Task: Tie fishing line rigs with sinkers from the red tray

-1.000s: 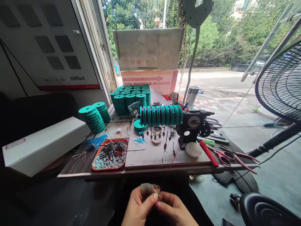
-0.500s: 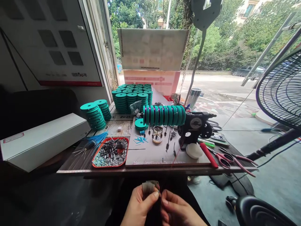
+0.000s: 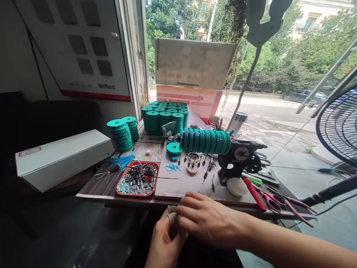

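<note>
At the front edge of the table, my left hand (image 3: 166,238) is closed, with a greyish wrap (image 3: 171,216) around a finger. My right hand (image 3: 199,217) lies over its fingertips, fingers curled and knuckles up. Whatever the two hands pinch is hidden behind the fingers. Just beyond them lies a pale work board (image 3: 178,189). Above it, a row of green spools (image 3: 206,141) sits on a black winding machine (image 3: 240,156). Dark small weights (image 3: 205,175) hang or lie below the spools. Two small cups of beads (image 3: 192,167) stand on the board.
An orange-red tray (image 3: 118,189) of small metal parts and beads sits left of the board. Stacked green spools (image 3: 164,118) stand behind, near a long white box (image 3: 65,158). Scissors (image 3: 273,203), a red-handled tool (image 3: 254,193) and a white round lid (image 3: 237,186) lie right. A fan (image 3: 338,126) stands beyond.
My right hand has risen and swung over my left fingertips, its forearm now reaching in from the right. The left hand stays low and closed. The view has shifted slightly left and tilted.
</note>
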`<state>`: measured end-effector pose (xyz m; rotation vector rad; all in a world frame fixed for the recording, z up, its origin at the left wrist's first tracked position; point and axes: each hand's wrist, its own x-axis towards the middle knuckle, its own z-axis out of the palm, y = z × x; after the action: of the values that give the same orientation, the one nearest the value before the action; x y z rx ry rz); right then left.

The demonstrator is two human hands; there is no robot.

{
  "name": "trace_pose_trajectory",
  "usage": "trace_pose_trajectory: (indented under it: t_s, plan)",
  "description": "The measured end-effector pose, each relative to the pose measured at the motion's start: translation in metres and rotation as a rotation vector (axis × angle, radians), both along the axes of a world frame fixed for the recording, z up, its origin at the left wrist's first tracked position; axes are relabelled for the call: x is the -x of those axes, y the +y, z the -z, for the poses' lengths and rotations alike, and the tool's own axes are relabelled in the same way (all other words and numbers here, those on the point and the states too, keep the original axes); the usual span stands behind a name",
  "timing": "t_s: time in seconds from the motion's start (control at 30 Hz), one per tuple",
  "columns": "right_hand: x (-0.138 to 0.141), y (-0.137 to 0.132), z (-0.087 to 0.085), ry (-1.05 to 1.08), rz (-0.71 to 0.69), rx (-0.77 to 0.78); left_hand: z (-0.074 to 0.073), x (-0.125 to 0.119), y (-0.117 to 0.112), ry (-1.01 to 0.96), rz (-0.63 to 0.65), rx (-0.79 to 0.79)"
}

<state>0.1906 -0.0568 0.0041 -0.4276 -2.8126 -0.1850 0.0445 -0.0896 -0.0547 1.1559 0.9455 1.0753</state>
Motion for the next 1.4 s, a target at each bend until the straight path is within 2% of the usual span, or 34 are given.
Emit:
trace_pose_trajectory:
  t_s: [0.07,0.2,0.33,0.5,0.57,0.63,0.77,0.87,0.93,1.0,1.17,1.27,1.33,1.4]
  plan:
    - [0.000,0.014,0.002,-0.020,0.030,0.121,-0.006,0.003,0.003,-0.055,0.004,0.085]
    - [-0.004,0.023,0.025,0.067,0.129,0.323,-0.006,0.009,0.007,-0.146,0.001,0.208]
    - [-0.006,0.019,0.042,0.243,0.264,0.510,-0.003,0.009,0.008,-0.131,-0.008,0.242]
    - [-0.003,0.013,0.044,0.348,0.404,0.605,-0.009,0.004,0.009,-0.075,0.010,0.201]
    - [-0.002,0.012,0.040,0.382,0.443,0.664,-0.011,0.001,0.008,0.035,-0.034,0.066]
    - [0.000,0.012,0.035,0.419,0.487,0.729,-0.010,0.000,0.006,0.227,-0.121,-0.138]
    - [0.003,0.015,0.024,0.483,0.571,0.850,0.001,-0.003,0.006,0.645,-0.335,-0.702]
    - [0.003,0.019,0.018,0.485,0.620,0.932,0.007,-0.003,0.009,0.841,-0.439,-1.084]
    - [0.002,0.022,0.015,0.476,0.648,0.980,0.008,-0.002,0.013,0.899,-0.421,-1.201]
    - [0.002,0.025,0.015,0.468,0.665,1.020,0.005,-0.001,0.016,0.904,-0.374,-1.242]
    - [0.000,0.032,0.011,0.455,0.704,1.051,-0.001,0.003,0.027,0.850,-0.179,-1.184]
    - [0.000,0.031,0.005,0.444,0.724,1.012,-0.003,0.003,0.029,0.766,-0.117,-1.060]
    - [-0.002,0.024,0.003,0.436,0.730,0.964,-0.004,0.003,0.027,0.668,-0.047,-0.821]
    - [-0.007,0.009,0.007,0.437,0.723,0.905,-0.004,0.001,0.022,0.516,0.044,-0.490]
